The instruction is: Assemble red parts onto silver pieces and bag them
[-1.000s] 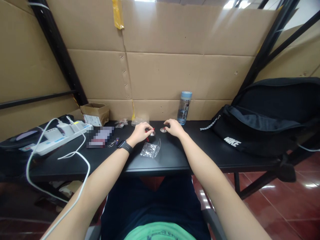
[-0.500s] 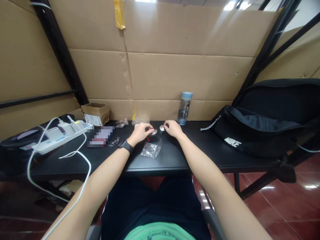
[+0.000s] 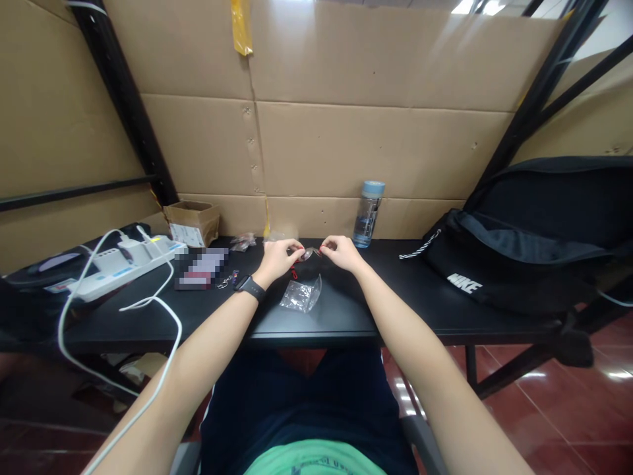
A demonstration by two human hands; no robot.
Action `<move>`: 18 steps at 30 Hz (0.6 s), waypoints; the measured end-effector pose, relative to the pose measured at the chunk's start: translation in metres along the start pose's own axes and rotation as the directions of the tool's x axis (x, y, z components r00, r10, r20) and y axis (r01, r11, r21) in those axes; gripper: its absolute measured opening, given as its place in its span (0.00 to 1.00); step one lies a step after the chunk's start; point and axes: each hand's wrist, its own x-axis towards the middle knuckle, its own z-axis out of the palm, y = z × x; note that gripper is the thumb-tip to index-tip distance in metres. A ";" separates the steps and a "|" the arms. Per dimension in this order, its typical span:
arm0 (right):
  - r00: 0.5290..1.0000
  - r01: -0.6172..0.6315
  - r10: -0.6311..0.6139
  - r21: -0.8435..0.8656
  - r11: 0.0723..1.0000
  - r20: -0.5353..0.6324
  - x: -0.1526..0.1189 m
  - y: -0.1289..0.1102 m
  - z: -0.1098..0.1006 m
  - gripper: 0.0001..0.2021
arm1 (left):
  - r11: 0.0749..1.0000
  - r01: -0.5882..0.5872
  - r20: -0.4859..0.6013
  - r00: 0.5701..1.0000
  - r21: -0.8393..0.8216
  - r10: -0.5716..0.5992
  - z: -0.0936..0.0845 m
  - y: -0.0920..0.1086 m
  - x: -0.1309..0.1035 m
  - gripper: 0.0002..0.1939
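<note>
Tilted closer together, left cymbal (image 3: 307, 253) and right cymbal (image 3: 317, 251) nearly meet, left hand (image 3: 279, 260) and right hand (image 3: 342, 253) each pinching one — a slack grip could drop either.

Left arm (image 3: 202, 356) bare, slanting forward and inward. Left hand (image 3: 277, 260) at its end, back of hand uppermost, fingers curled, thumb and fingertips pinched together. Right arm (image 3: 420, 336) also bare, angled inward from the other side. Right hand (image 3: 343, 252) similarly pinched, fingers bent. Hands near each other, fingertips facing, not touching.
</note>
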 end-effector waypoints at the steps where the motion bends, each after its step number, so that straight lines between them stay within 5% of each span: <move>1: 1.000 -0.021 0.022 0.048 0.999 -0.007 0.001 0.000 0.000 0.05 | 1.000 0.004 -0.005 1.000 -0.029 -0.004 0.001 -0.001 0.000 0.09; 7: 0.995 -0.088 0.073 0.301 0.949 0.062 0.000 -0.004 0.008 0.06 | 0.990 0.047 0.019 0.999 -0.134 -0.045 0.005 -0.009 0.001 0.10; 12: 0.989 -0.118 0.093 0.247 0.962 0.112 -0.002 -0.005 0.018 0.04 | 0.999 0.031 0.126 0.992 -0.033 -0.026 0.008 -0.013 0.001 0.10; 18: 0.947 -0.172 0.106 0.202 0.964 0.303 -0.005 0.003 0.024 0.04 | 0.991 -0.059 0.215 0.976 0.118 0.032 0.012 -0.009 -0.002 0.08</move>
